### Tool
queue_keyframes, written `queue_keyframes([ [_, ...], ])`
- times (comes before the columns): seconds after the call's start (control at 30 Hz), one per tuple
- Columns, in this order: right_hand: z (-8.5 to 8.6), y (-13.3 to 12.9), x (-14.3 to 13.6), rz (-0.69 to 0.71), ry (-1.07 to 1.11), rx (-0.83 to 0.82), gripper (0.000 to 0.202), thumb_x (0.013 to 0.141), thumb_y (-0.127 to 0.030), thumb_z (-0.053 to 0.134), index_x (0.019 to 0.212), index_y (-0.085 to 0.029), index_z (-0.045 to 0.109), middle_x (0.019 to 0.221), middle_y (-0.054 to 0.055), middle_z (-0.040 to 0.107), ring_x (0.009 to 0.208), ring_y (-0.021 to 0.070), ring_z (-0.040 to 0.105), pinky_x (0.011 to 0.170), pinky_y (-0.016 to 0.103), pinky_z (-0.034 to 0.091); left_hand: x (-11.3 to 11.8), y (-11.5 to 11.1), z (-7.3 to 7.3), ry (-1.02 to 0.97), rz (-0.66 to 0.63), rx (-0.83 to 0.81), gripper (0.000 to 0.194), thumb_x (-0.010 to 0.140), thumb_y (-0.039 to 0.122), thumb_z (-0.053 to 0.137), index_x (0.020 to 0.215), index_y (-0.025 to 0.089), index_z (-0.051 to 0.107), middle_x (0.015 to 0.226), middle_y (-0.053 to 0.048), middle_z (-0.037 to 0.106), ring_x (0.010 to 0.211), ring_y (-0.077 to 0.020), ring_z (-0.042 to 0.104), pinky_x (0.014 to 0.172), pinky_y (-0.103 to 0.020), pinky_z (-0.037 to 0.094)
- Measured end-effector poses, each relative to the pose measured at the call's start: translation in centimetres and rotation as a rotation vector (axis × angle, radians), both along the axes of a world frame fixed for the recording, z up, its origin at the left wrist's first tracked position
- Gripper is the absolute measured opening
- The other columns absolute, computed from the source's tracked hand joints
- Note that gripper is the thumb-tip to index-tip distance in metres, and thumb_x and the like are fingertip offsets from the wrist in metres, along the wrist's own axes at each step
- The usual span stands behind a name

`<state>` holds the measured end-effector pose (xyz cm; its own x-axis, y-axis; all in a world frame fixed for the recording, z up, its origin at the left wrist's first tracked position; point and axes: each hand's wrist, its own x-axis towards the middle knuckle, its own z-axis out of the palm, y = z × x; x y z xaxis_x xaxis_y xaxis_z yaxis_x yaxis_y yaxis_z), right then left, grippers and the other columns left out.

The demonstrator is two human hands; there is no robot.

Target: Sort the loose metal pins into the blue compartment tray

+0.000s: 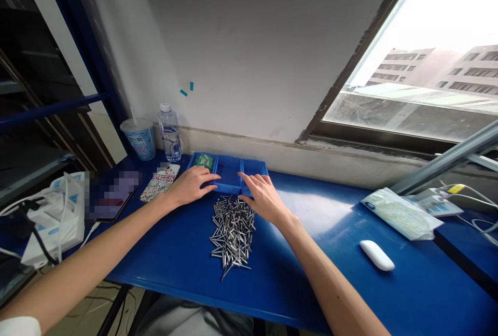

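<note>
A blue tray [229,189] with three compartments stands against the wall at the back of the desk. Green pieces [205,161] lie in its left compartment. My left hand [192,184] rests at the tray's front left, fingers stretched and thumb apart, holding nothing that I can see. At the front right of the tray, my right hand [264,195] has its fingers spread, with the index finger over the divider. Between my forearms, just in front of the tray, lies a loose heap of thin silver nail-like metal pieces [233,232]; they look like blind rivets.
A lidded cup [140,140], a water bottle [170,136], a patterned phone case [160,182] and a dark phone [114,201] are at left, beside white power strips [58,227]. At right are a white mouse-like object [376,255] and a plastic packet [400,212] on the blue desk [175,258].
</note>
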<state>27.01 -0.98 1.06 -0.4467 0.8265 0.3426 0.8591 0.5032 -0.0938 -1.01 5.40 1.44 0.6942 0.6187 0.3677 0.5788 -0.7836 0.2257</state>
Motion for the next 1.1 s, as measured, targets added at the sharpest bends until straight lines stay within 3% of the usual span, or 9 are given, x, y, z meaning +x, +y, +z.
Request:
queue_keyframes([
  [0.1, 1.5, -2.3, 0.8, -0.020, 0.034, 0.058, 0.064, 0.103, -0.040, 0.066, 0.158, -0.019, 0.041, 0.134, 0.018, 0.064, 0.121, 0.0377, 0.060, 0.103, 0.058, 0.050, -0.5, -2.4, 0.4, -0.013, 0.071, 0.084, 0.053, 0.104, 0.050, 0.058, 0.150, 0.024, 0.059, 0.124, -0.013, 0.066, 0.118, -0.0326, 0.060, 0.102, -0.053, 0.053],
  [0.17, 1.8, -4.6, 1.3, 0.027, 0.105, 0.003, 0.069, 0.104, -0.051, 0.061, 0.162, -0.025, 0.034, 0.139, 0.017, 0.061, 0.125, 0.0358, 0.059, 0.105, 0.058, 0.052, -0.6, -5.3, 0.1, -0.044, 0.072, 0.038, 0.066, 0.101, 0.060, 0.059, 0.159, 0.030, 0.047, 0.146, -0.014, 0.054, 0.136, -0.0366, 0.049, 0.111, -0.058, 0.049],
  [0.27, 0.6, -8.3, 1.6, 0.130, 0.100, -0.147, 0.112, 0.085, -0.077, 0.071, 0.169, -0.027, 0.017, 0.164, 0.019, 0.039, 0.151, 0.0425, 0.038, 0.115, 0.061, 0.048, -0.2, -10.0, -1.4, 0.023, -0.033, -0.082, 0.113, 0.081, 0.081, 0.071, 0.170, 0.036, 0.019, 0.174, -0.013, 0.017, 0.156, -0.0475, 0.024, 0.119, -0.068, 0.040],
  [0.37, -1.5, -10.6, 1.2, 0.135, 0.033, -0.244, 0.130, 0.079, -0.084, 0.070, 0.171, -0.027, -0.002, 0.176, 0.019, 0.010, 0.161, 0.0467, 0.012, 0.122, 0.067, 0.039, 0.6, -12.7, -3.0, 0.112, -0.122, -0.133, 0.137, 0.068, 0.084, 0.080, 0.171, 0.038, 0.003, 0.178, -0.011, -0.001, 0.160, -0.0531, 0.007, 0.123, -0.075, 0.028],
  [0.47, -3.1, -10.9, 0.5, 0.120, 0.041, -0.303, 0.119, 0.091, -0.078, 0.062, 0.170, -0.029, -0.013, 0.177, 0.017, 0.004, 0.162, 0.0423, 0.009, 0.125, 0.064, 0.037, 1.4, -12.3, -3.7, 0.090, -0.061, -0.132, 0.144, 0.065, 0.080, 0.085, 0.172, 0.035, -0.002, 0.178, -0.012, -0.005, 0.160, -0.0538, 0.001, 0.125, -0.076, 0.022],
  [0.6, -3.9, -9.9, -0.5, 0.113, 0.073, -0.272, 0.099, 0.104, -0.061, 0.054, 0.170, -0.030, -0.013, 0.177, 0.017, 0.010, 0.162, 0.0392, 0.015, 0.124, 0.062, 0.039, 1.7, -9.9, -4.0, 0.038, -0.059, -0.077, 0.139, 0.068, 0.080, 0.083, 0.172, 0.034, 0.003, 0.178, -0.014, -0.002, 0.161, -0.0528, 0.001, 0.126, -0.075, 0.020],
  [0.8, -4.4, -8.6, -1.6, 0.090, 0.100, -0.192, 0.086, 0.106, -0.054, 0.055, 0.172, -0.027, 0.006, 0.174, 0.018, 0.023, 0.160, 0.0400, 0.023, 0.121, 0.062, 0.043, 1.8, -7.9, -4.4, 0.034, -0.056, -0.041, 0.134, 0.070, 0.082, 0.080, 0.172, 0.031, 0.009, 0.178, -0.015, 0.000, 0.160, -0.0534, 0.003, 0.124, -0.076, 0.023],
  [0.97, -4.3, -7.8, -1.5, 0.070, 0.098, -0.117, 0.073, 0.108, -0.048, 0.054, 0.169, -0.024, 0.022, 0.167, 0.021, 0.038, 0.155, 0.0405, 0.036, 0.119, 0.063, 0.045, 2.4, -6.7, -3.5, 0.069, -0.016, -0.050, 0.130, 0.070, 0.077, 0.083, 0.171, 0.034, 0.015, 0.175, -0.018, 0.015, 0.149, -0.0520, 0.029, 0.114, -0.074, 0.038],
  [1.1, -3.3, -8.5, -0.2, 0.022, 0.164, -0.052, 0.064, 0.108, -0.050, 0.053, 0.163, -0.027, 0.032, 0.157, 0.018, 0.050, 0.145, 0.0382, 0.049, 0.113, 0.061, 0.051, 2.3, -6.2, -3.5, 0.052, -0.013, -0.036, 0.126, 0.071, 0.080, 0.081, 0.170, 0.032, 0.020, 0.172, -0.019, 0.019, 0.148, -0.0527, 0.028, 0.113, -0.075, 0.037],
])
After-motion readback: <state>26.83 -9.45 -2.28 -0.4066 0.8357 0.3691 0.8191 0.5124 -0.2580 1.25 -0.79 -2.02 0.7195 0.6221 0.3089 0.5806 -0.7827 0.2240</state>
